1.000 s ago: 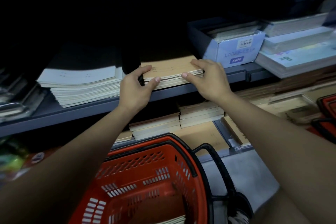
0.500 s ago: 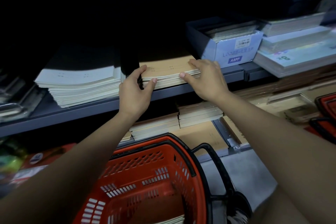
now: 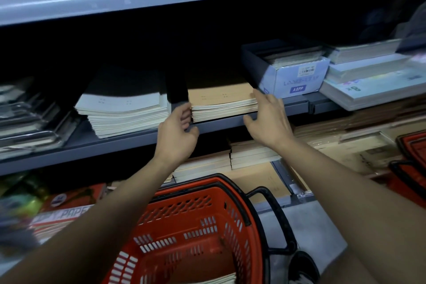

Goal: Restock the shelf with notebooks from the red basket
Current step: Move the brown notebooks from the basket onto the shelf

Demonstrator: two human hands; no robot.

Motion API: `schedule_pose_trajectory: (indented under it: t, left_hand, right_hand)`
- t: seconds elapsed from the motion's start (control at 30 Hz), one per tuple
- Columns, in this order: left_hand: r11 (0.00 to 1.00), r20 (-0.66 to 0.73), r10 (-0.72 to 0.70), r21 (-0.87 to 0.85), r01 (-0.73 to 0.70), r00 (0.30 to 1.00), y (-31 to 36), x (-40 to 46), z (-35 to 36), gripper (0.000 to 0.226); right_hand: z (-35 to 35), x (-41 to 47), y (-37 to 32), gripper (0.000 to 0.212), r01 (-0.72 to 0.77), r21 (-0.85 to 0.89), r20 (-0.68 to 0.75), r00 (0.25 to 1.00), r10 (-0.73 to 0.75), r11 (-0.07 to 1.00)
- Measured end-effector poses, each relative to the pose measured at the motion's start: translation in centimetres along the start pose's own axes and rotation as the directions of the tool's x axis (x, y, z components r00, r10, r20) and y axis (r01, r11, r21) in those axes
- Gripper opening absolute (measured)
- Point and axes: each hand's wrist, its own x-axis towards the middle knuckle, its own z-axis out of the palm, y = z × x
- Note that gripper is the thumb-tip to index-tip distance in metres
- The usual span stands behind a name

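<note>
Two hands are seen at the grey shelf (image 3: 129, 143), one at each end of a stack of tan notebooks (image 3: 222, 102) that lies on it; the left hand (image 3: 177, 131) is curled, with its fingers bent against the left edge of the stack, beside a dark divider (image 3: 177, 90); the right hand (image 3: 268, 120) is spread, its fingertips laid on the right corner of the stack and its thumb kept lower, near the front lip of the shelf. Nothing is lifted by either hand. A stack of white notebooks (image 3: 124, 113) is placed left of the divider; a pale blue box (image 3: 297, 79) stands just right of the tan stack. The red basket (image 3: 196, 233) is found below, between the forearms; pale pages are visible at its bottom.
</note>
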Motion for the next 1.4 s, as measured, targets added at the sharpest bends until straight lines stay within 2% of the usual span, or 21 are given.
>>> schedule_pose_trajectory:
  t: [0.23, 0.5, 0.77, 1.0, 1.23, 1.4]
  left_hand:
    - [0.995, 0.032, -0.002, 0.098, -0.001, 0.999, 0.5, -2.5, -2.5, 0.049]
    - [0.973, 0.06, -0.032, 0.228, 0.017, 0.998, -0.4, -6.7, -5.2, 0.045]
    - [0.97, 0.048, -0.057, 0.24, 0.044, 0.997, -1.8, -10.1, -7.2, 0.047]
    - [0.971, 0.09, -0.095, 0.23, 0.072, 0.991, -3.6, -13.0, -8.0, 0.047]
    - [0.972, 0.139, -0.156, 0.197, 0.127, 0.978, -7.2, -15.0, -7.1, 0.045]
    - [0.964, 0.162, -0.206, 0.204, 0.172, 0.965, -9.5, -15.8, -5.8, 0.04]
  right_hand:
    - [-0.3, -3.1, -0.6, 0.076, -0.015, 0.029, 0.016, 1.0, 0.015, 0.999]
    - [0.0, -7.0, -2.0, 0.074, 0.034, -0.002, 0.127, 0.991, -0.033, 0.999]
    - [1.4, -12.2, -3.7, 0.071, 0.116, -0.049, 0.262, 0.96, -0.1, 0.992]
    - [3.6, -16.3, -4.5, 0.067, 0.144, -0.08, 0.389, 0.915, -0.102, 0.986]
    - [6.3, -17.7, -4.9, 0.065, 0.182, -0.089, 0.441, 0.888, -0.125, 0.979]
    - [9.3, -18.5, -4.0, 0.068, 0.16, -0.068, 0.546, 0.832, -0.097, 0.985]
